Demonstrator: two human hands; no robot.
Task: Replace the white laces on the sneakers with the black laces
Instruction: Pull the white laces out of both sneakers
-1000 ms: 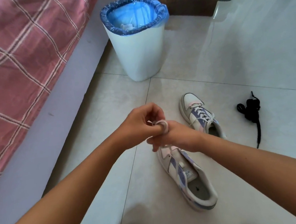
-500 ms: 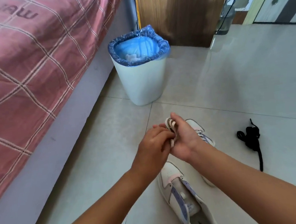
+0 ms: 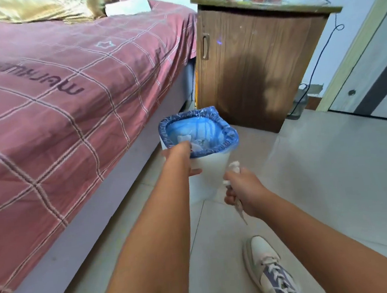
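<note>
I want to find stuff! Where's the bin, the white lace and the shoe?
bin [image 3: 214,168], head view, on its white side wall below the blue bag.
white lace [image 3: 234,166], head view, on the bunched end sticking up out of the right hand.
shoe [image 3: 260,246], head view, on its white toe cap.

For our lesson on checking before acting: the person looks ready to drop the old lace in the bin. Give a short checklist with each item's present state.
1. White lace bundled in the right hand grip: ok, though one end dangles below.
2. Left hand holds the bin at its rim: ok.
3. Bin mouth open, blue liner in place: ok.
4. Right hand over the bin mouth: not ok, it is beside the bin wall.
5. Room left in the bin: cannot tell.
6. Sneaker in view with its white lace taken out: not ok.
</note>
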